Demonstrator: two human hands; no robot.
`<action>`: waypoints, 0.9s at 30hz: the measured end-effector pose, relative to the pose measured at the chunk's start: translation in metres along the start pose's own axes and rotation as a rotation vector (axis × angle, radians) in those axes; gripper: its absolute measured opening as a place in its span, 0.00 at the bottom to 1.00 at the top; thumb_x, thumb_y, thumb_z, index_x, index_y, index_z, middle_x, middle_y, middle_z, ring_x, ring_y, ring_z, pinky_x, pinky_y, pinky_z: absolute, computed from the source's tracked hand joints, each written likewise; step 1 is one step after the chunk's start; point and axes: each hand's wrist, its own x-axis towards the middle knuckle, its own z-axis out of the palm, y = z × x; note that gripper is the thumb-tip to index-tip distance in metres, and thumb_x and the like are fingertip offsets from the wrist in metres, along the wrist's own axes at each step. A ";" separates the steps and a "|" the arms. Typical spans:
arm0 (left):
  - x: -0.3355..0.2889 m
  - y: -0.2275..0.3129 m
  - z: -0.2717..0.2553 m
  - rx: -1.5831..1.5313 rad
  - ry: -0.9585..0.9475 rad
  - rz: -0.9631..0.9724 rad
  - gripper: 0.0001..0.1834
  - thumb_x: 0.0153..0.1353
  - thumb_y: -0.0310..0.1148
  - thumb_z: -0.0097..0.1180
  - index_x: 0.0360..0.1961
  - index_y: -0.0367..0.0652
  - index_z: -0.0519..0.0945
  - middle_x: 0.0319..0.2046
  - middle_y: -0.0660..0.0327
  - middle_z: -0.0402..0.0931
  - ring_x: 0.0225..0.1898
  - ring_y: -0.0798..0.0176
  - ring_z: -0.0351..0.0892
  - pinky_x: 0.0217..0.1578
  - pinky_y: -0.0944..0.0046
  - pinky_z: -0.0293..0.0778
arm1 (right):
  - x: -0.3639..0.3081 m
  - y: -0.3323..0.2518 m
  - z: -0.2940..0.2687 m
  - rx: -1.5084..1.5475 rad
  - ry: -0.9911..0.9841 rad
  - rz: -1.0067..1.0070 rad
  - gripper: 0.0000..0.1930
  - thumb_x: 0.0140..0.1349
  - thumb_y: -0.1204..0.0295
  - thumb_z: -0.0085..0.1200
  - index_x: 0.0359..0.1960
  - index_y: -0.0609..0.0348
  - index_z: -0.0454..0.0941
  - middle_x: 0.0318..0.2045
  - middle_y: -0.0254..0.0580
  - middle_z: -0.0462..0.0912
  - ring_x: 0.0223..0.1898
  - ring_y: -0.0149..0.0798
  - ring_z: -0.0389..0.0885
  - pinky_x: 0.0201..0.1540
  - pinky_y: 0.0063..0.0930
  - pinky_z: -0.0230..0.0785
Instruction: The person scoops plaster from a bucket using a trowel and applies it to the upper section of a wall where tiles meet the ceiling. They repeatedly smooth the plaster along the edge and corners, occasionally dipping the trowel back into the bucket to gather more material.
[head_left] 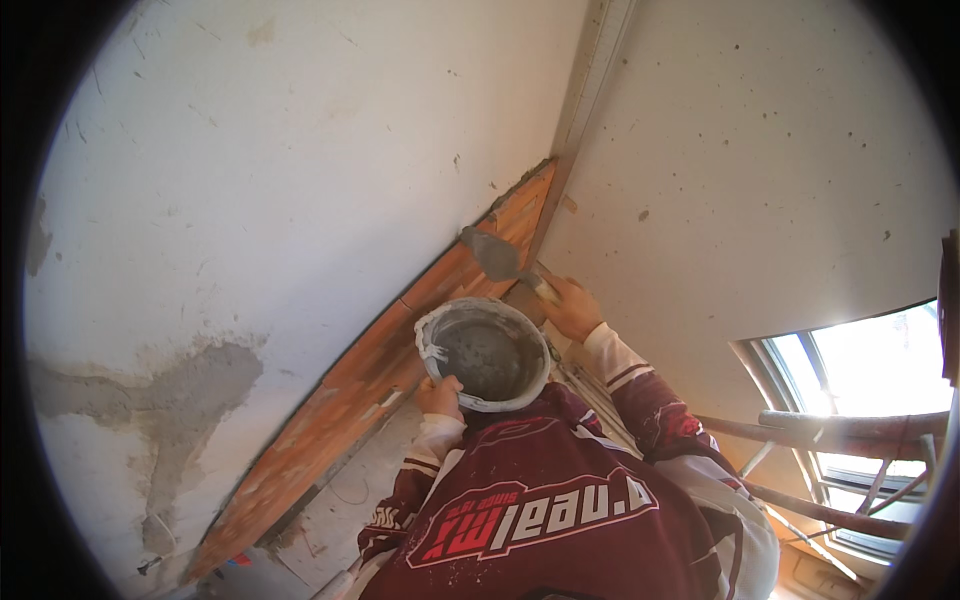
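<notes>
My left hand (440, 396) grips the rim of a round bucket (536, 340) in front of my chest; its rim is crusted with grey mortar, and grey mortar (490, 355) lies inside. My right hand (574, 309) is closed around the handle of a trowel (495, 255). The trowel's blade, coated grey, is beyond the bucket, over the upper edge of the orange-brown brick-patterned facing (375, 340) on the left wall. Whether the blade touches the wall is unclear.
The plain white wall (300, 150) meets a speckled wall (740, 180) at a corner with a vertical metal strip (590, 90). Grey patches (205, 390) mark the left wall. Scaffold-like rails (850, 430) stand at right before a bright window (880, 360).
</notes>
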 end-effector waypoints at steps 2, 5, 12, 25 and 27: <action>-0.003 0.007 0.006 0.014 0.000 0.000 0.09 0.37 0.19 0.55 0.25 0.37 0.74 0.21 0.65 0.71 0.22 0.68 0.68 0.25 0.65 0.65 | -0.002 0.010 -0.005 0.025 0.018 -0.022 0.27 0.53 0.61 0.51 0.57 0.53 0.71 0.47 0.58 0.76 0.48 0.57 0.75 0.51 0.42 0.67; -0.011 0.019 0.011 0.067 0.006 -0.011 0.10 0.37 0.19 0.55 0.26 0.36 0.74 0.21 0.65 0.71 0.22 0.68 0.68 0.25 0.65 0.66 | -0.001 0.025 -0.008 0.049 0.033 -0.034 0.28 0.53 0.61 0.53 0.57 0.57 0.70 0.47 0.58 0.76 0.49 0.57 0.75 0.52 0.42 0.67; 0.001 0.005 0.006 -0.002 -0.013 0.002 0.08 0.37 0.19 0.55 0.24 0.36 0.75 0.22 0.65 0.72 0.22 0.68 0.68 0.24 0.65 0.65 | -0.003 0.014 -0.001 0.032 0.045 -0.003 0.28 0.53 0.60 0.54 0.56 0.57 0.71 0.46 0.59 0.77 0.49 0.57 0.75 0.53 0.42 0.66; -0.014 0.022 0.016 0.121 0.042 0.092 0.10 0.37 0.21 0.55 0.26 0.34 0.78 0.21 0.64 0.73 0.21 0.68 0.69 0.24 0.65 0.66 | 0.002 0.018 0.015 0.100 0.091 0.037 0.26 0.54 0.59 0.54 0.54 0.58 0.72 0.46 0.57 0.78 0.49 0.57 0.76 0.51 0.42 0.67; -0.013 0.020 0.013 0.112 0.013 0.083 0.11 0.37 0.21 0.56 0.28 0.33 0.79 0.22 0.64 0.73 0.22 0.68 0.69 0.24 0.65 0.66 | 0.001 0.023 0.013 0.147 0.040 0.074 0.26 0.53 0.59 0.55 0.53 0.58 0.73 0.46 0.57 0.78 0.49 0.56 0.76 0.51 0.42 0.67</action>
